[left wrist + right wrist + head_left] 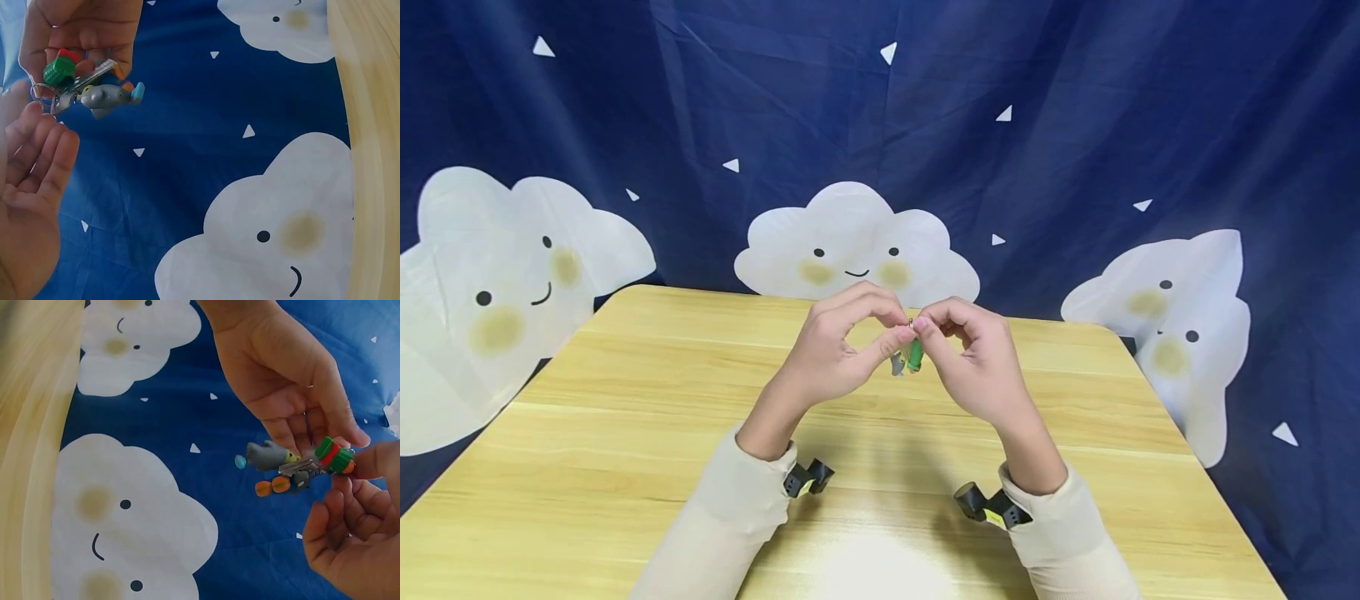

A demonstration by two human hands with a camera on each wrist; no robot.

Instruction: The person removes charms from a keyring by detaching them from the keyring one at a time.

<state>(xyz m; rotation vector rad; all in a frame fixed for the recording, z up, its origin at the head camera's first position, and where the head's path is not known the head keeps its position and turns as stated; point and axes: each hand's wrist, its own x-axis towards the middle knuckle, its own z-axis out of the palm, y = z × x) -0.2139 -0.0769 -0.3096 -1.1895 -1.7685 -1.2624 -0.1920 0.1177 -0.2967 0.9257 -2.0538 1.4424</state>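
Above the table, my left hand (pixel 835 346) and right hand (pixel 981 362) meet fingertip to fingertip on a small metal key ring (pixel 42 92). The left thumb and index finger pinch one side of it; the right thumb and index finger pinch the other. Small charms hang from the ring: a grey animal-like figure (pixel 107 97) with a light blue tip, a green charm (pixel 335 456) with a red band, and orange rounded pieces (pixel 272 486). Silvery metal (pixel 299 467) shows among them. Fingertips partly hide the ring in the head view.
A light wood table (pixel 700 400) with rounded far corners lies below the hands. Behind it hangs a dark blue curtain (pixel 820 92) printed with white clouds and triangles. Black cameras (pixel 808 478) are strapped to both sleeve cuffs.
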